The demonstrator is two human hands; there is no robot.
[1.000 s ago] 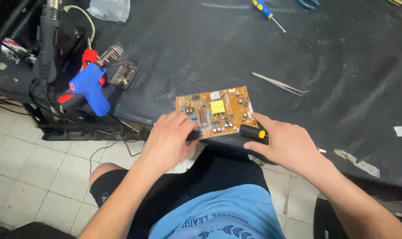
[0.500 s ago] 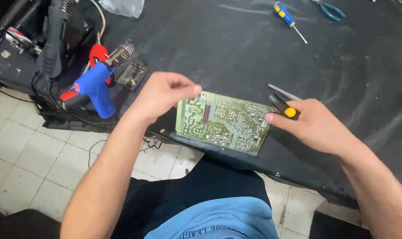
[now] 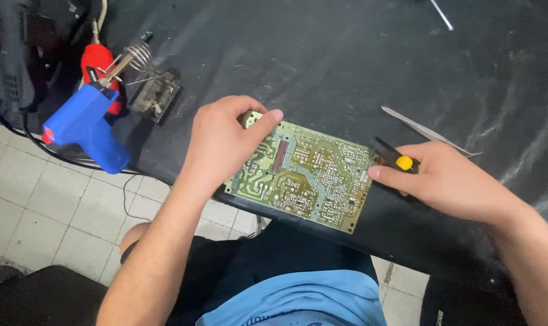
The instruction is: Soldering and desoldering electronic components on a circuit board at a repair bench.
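A green circuit board (image 3: 304,175) lies solder side up at the near edge of the black table (image 3: 322,66). My left hand (image 3: 222,145) grips the board's left end, thumb along its top edge. My right hand (image 3: 443,178) touches the board's right edge with one fingertip and holds a small black tool with a yellow cap (image 3: 394,158).
Metal tweezers (image 3: 425,130) lie just behind my right hand. A blue glue gun (image 3: 86,127), a red-handled soldering iron (image 3: 102,63) and its coiled stand (image 3: 150,84) sit at the table's left end. A screwdriver shaft (image 3: 441,13) shows at the far edge. Tiled floor (image 3: 38,205) lies below.
The board has been turned over from component side up to solder side up and now lies flatter on the table. Both hands stayed at its ends; the view moved closer.
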